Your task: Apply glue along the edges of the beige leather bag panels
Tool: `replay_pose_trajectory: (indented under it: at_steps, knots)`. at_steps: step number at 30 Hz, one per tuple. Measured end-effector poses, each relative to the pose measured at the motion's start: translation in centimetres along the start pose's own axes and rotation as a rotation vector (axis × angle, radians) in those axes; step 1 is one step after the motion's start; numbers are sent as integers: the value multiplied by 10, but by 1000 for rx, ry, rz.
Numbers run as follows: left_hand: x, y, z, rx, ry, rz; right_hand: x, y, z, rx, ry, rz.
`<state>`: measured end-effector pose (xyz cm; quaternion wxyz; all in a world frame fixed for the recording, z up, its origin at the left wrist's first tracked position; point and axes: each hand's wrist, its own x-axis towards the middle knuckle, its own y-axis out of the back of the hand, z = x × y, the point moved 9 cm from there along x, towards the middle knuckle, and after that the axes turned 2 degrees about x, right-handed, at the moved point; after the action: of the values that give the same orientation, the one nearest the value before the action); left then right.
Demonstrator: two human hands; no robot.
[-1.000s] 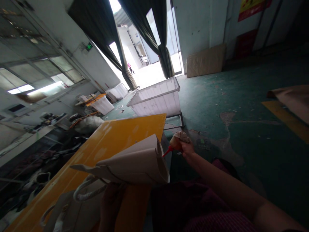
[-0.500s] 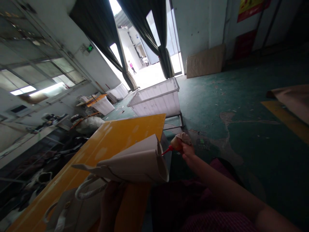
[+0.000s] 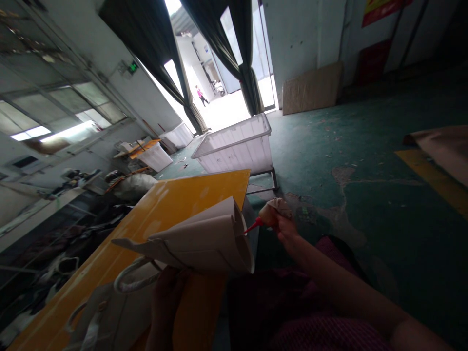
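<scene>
A light beige handbag lies on its side on the yellow table, one end pointing toward my right hand. My left hand is closed on the handbag's underside near its handle, the fingers partly hidden in shadow. In my right hand is a squeeze bottle with a red nozzle, which points left at the handbag's edge; its tip is at or very near that edge. A second beige handbag with a pale handle lies at the lower left of the table.
Beyond the table stands a white plastic bin on a metal frame. Dark goods fill a shelf at left. A cardboard sheet leans on the wall. Brown material lies at right. A distant person is outside the doorway.
The handbag has tilted slightly in my left hand. The nozzle has stayed close to its edge, shifting a little to the left. The distant person has moved slightly right.
</scene>
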<state>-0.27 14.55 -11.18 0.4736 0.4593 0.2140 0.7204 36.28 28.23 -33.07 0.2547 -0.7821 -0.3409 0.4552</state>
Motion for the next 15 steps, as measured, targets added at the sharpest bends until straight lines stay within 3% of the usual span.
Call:
replay_pose_trajectory:
  at_steps: [7, 15]
  knots:
    - [-1, -1, 3, 25, -17, 26, -9, -6, -5, -35, 42, -44]
    - [2, -2, -10, 42, -74, 22, -1, 3, -3, -95, 118, -31]
